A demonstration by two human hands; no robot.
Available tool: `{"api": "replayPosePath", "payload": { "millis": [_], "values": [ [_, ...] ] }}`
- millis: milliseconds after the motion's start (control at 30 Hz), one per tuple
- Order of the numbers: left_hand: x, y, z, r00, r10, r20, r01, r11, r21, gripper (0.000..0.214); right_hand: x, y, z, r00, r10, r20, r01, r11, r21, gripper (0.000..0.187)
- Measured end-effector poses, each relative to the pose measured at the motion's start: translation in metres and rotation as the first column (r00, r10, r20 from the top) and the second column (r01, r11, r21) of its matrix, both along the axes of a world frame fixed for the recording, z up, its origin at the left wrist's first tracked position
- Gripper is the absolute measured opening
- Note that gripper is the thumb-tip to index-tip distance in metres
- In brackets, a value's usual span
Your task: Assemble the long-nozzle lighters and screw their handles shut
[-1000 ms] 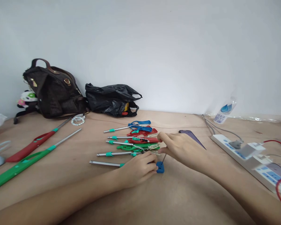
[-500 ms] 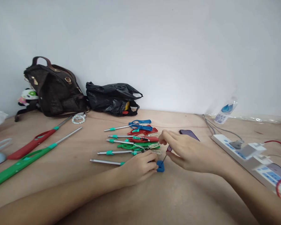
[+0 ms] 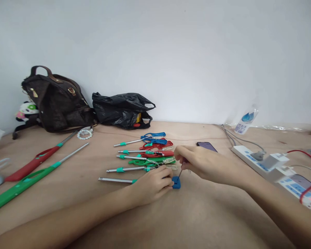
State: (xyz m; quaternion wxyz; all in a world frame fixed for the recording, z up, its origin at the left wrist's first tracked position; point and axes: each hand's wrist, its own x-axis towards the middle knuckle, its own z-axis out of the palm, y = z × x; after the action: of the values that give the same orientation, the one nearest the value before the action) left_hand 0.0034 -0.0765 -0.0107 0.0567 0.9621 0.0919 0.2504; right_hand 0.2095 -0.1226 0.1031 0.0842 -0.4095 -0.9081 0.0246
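My left hand [image 3: 154,183] rests low on the table, its fingertips pressed against a small blue plastic block [image 3: 176,184] that has a dark slot in its top. My right hand [image 3: 206,165] is closed around a screwdriver [image 3: 180,174]. The screwdriver slants down to the left, with its tip at the blue block; my fingers cover most of the handle. Just beyond my hands lie several taken-apart long-nosed lighters, with blue, red and green casings [image 3: 158,160], clear tanks and metal tubes [image 3: 116,180] with teal collars. My left hand covers part of these.
Red [image 3: 32,165] and green [image 3: 23,183] whole lighters lie on the left near a bead bracelet [image 3: 84,134]. A dark backpack [image 3: 59,103] and black plastic bag [image 3: 119,109] stand by the wall. Rightward are a phone [image 3: 206,146], a bottle [image 3: 246,121] and a power strip [image 3: 248,162] with cables.
My right hand has shifted slightly lower and turned, so the screwdriver's handle is more hidden. The tip remains at the blue block, and my left hand keeps its hold. The view has shifted slightly.
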Motion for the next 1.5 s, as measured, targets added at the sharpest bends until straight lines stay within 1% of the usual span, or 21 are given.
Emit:
{"api": "replayPosePath", "payload": {
  "millis": [100, 167, 233, 367, 400, 500, 533, 667, 700, 767, 833, 900, 933, 1000, 1067, 1133, 1233, 1300, 1367, 1433, 1500],
  "values": [
    [0.000, 0.000, 0.000, 1.000, 0.001, 0.005, -0.001, 1.000, -0.005, 0.018, -0.007, 0.001, -0.002, 0.992, -0.079, 0.102, 0.068, 0.992, 0.108, 0.005],
    [0.000, 0.000, 0.000, 1.000, 0.000, 0.006, 0.000, 1.000, -0.010, 0.017, -0.009, 0.002, -0.004, 0.983, -0.097, 0.157, 0.069, 0.982, 0.176, 0.003],
    [0.000, 0.000, 0.001, 1.000, 0.000, 0.005, 0.000, 1.000, -0.014, 0.018, -0.005, 0.002, -0.004, 0.981, -0.079, 0.178, 0.042, 0.978, 0.206, 0.001],
    [0.000, 0.000, 0.002, 1.000, -0.002, 0.000, 0.002, 1.000, -0.020, 0.019, 0.002, 0.000, 0.003, 0.982, -0.009, 0.189, -0.022, 0.987, 0.160, 0.007],
    [0.000, 0.000, 0.002, 1.000, -0.002, 0.000, 0.002, 1.000, -0.019, 0.019, 0.002, 0.001, 0.004, 0.978, -0.028, 0.205, -0.009, 0.985, 0.174, 0.006],
    [0.000, 0.000, 0.002, 1.000, -0.006, 0.005, 0.006, 1.000, -0.016, 0.018, 0.000, 0.001, 0.006, 0.950, -0.147, 0.274, 0.073, 0.961, 0.265, 0.020],
    [0.000, 0.000, 0.002, 1.000, -0.007, 0.006, 0.007, 1.000, -0.017, 0.018, 0.000, 0.000, 0.006, 0.947, -0.158, 0.279, 0.078, 0.958, 0.277, 0.021],
    [0.001, -0.001, 0.004, 1.000, 0.000, -0.009, 0.000, 1.000, -0.024, 0.020, 0.002, -0.002, 0.005, 0.977, -0.024, 0.213, -0.020, 0.980, 0.200, 0.004],
    [0.001, -0.002, 0.004, 1.000, 0.000, -0.012, -0.001, 1.000, -0.025, 0.020, 0.002, -0.001, 0.005, 0.978, -0.002, 0.211, -0.038, 0.982, 0.183, 0.004],
    [0.001, -0.002, 0.004, 1.000, -0.001, -0.008, 0.001, 1.000, -0.023, 0.021, 0.000, 0.000, 0.005, 0.966, -0.023, 0.258, -0.029, 0.981, 0.193, 0.006],
    [0.001, -0.001, 0.002, 1.000, -0.004, 0.002, 0.005, 1.000, -0.019, 0.022, -0.002, 0.003, 0.005, 0.938, -0.100, 0.331, 0.018, 0.970, 0.243, 0.015],
    [0.000, 0.000, 0.000, 1.000, -0.009, 0.008, 0.009, 1.000, -0.014, 0.022, -0.003, 0.004, 0.005, 0.928, -0.143, 0.345, 0.049, 0.962, 0.267, 0.019],
    [0.000, 0.001, 0.000, 1.000, -0.010, 0.008, 0.010, 1.000, -0.011, 0.022, -0.002, 0.004, 0.005, 0.940, -0.123, 0.319, 0.042, 0.968, 0.248, 0.016],
    [0.000, 0.001, -0.001, 1.000, -0.012, 0.006, 0.012, 1.000, -0.003, 0.021, 0.000, 0.004, 0.005, 0.971, -0.028, 0.236, -0.013, 0.985, 0.172, 0.003],
    [0.000, 0.001, 0.000, 1.000, -0.013, 0.002, 0.013, 1.000, 0.004, 0.021, 0.000, 0.004, 0.005, 0.981, 0.037, 0.192, -0.063, 0.990, 0.129, 0.008],
    [0.000, 0.001, 0.000, 1.000, -0.017, 0.004, 0.017, 1.000, 0.005, 0.020, -0.001, 0.005, 0.005, 0.971, -0.003, 0.239, -0.038, 0.986, 0.164, 0.011],
    [0.001, 0.001, 0.000, 1.000, -0.021, 0.019, 0.021, 1.000, 0.000, 0.021, -0.004, 0.006, 0.006, 0.940, -0.133, 0.315, 0.058, 0.970, 0.235, 0.018],
    [0.001, 0.001, 0.000, 1.000, -0.023, 0.021, 0.023, 1.000, 0.002, 0.020, -0.002, 0.006, 0.007, 0.956, -0.106, 0.273, 0.056, 0.981, 0.187, 0.013],
    [0.000, 0.001, 0.000, 1.000, -0.022, 0.015, 0.022, 1.000, 0.008, 0.019, 0.001, 0.005, 0.008, 0.983, -0.004, 0.186, -0.010, 0.997, 0.074, 0.003],
    [0.000, 0.000, 0.001, 1.000, -0.020, 0.010, 0.020, 1.000, 0.012, 0.019, 0.002, 0.005, 0.009, 0.990, 0.053, 0.131, -0.052, 0.999, -0.016, 0.011],
    [0.000, 0.000, 0.001, 1.000, -0.022, 0.008, 0.022, 1.000, 0.009, 0.019, 0.000, 0.006, 0.007, 0.988, 0.002, 0.153, -0.002, 1.000, -0.003, 0.009]
  ]
}}
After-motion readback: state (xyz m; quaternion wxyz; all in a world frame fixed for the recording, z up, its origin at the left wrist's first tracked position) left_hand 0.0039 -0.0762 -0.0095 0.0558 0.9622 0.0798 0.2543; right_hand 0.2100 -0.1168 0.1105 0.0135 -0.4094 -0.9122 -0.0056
